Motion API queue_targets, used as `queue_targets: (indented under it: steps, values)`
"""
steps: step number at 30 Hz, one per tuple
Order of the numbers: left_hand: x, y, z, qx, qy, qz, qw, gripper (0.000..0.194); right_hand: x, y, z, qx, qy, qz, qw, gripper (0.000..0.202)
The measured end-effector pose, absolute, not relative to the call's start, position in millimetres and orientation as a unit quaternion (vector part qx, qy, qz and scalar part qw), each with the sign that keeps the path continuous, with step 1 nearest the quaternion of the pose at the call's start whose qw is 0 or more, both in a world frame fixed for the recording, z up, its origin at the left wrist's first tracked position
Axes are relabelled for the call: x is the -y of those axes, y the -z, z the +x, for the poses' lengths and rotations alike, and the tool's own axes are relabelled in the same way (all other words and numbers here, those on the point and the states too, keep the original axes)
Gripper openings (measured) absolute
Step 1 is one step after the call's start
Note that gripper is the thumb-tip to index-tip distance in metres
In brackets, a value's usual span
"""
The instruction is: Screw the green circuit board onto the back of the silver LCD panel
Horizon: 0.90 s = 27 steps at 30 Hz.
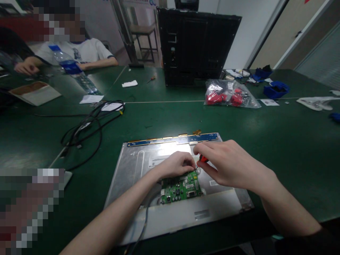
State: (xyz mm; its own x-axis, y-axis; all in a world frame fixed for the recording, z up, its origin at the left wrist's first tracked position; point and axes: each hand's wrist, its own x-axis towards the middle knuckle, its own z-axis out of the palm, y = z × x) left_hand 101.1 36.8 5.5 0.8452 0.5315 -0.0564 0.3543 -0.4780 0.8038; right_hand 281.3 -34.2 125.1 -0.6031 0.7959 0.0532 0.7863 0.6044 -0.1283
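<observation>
A bare metal display panel (132,166) lies face down in front of me, with a green circuit board (180,189) on its back. My right hand (221,163) is closed round a screwdriver (203,158) with a red and black handle, its thin shaft pointing down at the board's upper right corner. Close to that tip, my left hand (177,164) rests over the board's top edge with its fingers pinched together; what they grip is hidden. Along the panel's far edge runs a narrow blue circuit strip (172,140). A grey cable (145,221) passes from the board towards me.
Black cables (99,124) are coiled on the green table (164,117) at the left, near a water bottle (71,67). Behind stands a large black monitor housing (199,46), with a plastic bag of red parts (230,95) before it. Another person (92,53) sits at the far left.
</observation>
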Motion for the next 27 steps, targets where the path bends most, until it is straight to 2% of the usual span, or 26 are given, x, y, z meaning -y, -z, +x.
queue_targets:
  steps: [8,14,21,27]
  values:
    - [-37.7,-3.6,100.8,-0.25,-0.104,0.854,0.445,0.006,33.7,-125.4,279.7,0.887,-0.002,-0.46,0.047,0.004]
    - [-37.4,-5.1,99.4,-0.255,-0.1,0.854,0.443,0.005,32.7,-123.3,278.8,0.863,0.057,-0.501,0.007,0.023]
    - [-37.9,-3.0,101.0,-0.255,-0.102,0.86,0.431,0.006,35.4,-124.3,276.7,0.886,0.001,-0.462,0.033,0.007]
    - [-38.0,-4.0,101.5,-0.249,-0.095,0.859,0.437,0.009,36.1,-126.9,277.7,0.889,-0.04,-0.454,0.036,0.02]
